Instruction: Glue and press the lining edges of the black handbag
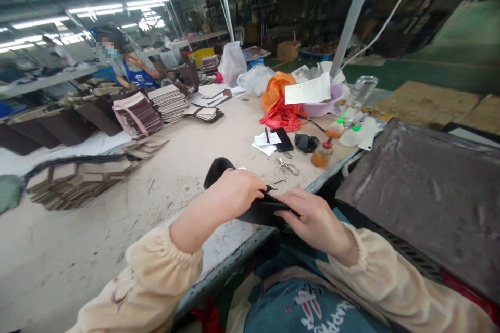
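A black leather-like piece [255, 213], possibly a wallet part, lies across the table's front edge. My left hand [238, 190] comes down on it from above, fingers closed at its upper edge. A small shiny metal bit shows by those fingertips; its kind cannot be made out. My right hand [312, 216] pinches the right end of the same piece between thumb and fingers. Behind my left hand, a black rounded flap [219, 169] rises from the table; whether it joins the held piece is hidden. Scissors [288, 167] rest just beyond my hands.
Right of the scissors stands a bottle of orange liquid [322, 153]. Beyond are a black phone-like slab [282, 139], a red bag [281, 114] and a purple basin [322, 108]. Stacked pieces [82, 179] line the left. A co-worker [135, 67] sits across. A dark covered surface [425, 197] adjoins my right.
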Tool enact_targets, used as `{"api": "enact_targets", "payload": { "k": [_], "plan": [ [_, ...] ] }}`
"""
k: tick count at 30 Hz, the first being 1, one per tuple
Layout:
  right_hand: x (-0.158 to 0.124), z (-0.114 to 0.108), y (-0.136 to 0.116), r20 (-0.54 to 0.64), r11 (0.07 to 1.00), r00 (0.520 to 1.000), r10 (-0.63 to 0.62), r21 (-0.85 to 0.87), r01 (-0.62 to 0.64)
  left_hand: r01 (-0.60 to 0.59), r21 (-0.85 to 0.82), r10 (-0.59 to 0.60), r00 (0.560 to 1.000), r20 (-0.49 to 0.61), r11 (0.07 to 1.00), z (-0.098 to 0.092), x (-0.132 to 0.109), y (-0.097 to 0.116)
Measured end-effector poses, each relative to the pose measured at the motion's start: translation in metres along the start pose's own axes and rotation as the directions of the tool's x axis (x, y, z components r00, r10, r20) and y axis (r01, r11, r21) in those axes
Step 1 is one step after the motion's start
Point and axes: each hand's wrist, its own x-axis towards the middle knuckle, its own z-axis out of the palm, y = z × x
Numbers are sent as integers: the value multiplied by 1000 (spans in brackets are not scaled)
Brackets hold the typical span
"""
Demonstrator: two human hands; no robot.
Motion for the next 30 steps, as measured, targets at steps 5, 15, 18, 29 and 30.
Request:
{"api": "enact_targets", "payload": {
  "k": [5, 15, 18, 29, 30],
  "plan": [
    [11, -1, 13, -5, 997, 1000, -10, 80, 11, 171, 154, -177, 984, 29, 973, -7, -9, 6],
    [6, 9, 20, -93, 989, 995, 41, 143, -27, -11, 106, 3, 997, 76, 994, -8, 12, 1],
    [2, 12, 22, -141, 988, 989, 41, 156, -19, -68, -84, 73, 996, 56, 994, -3, 18, -9],
    [-6, 7, 18, -107, 959, 993, 40, 285, -8, 57, -227, -78, 993, -85, 972, 14, 11, -14],
    [-5, 4, 19, -90, 937, 995, 31, 348, 2, 44, -240, -63, 995, -74, 970, 13, 11, -16]
  ]
}}
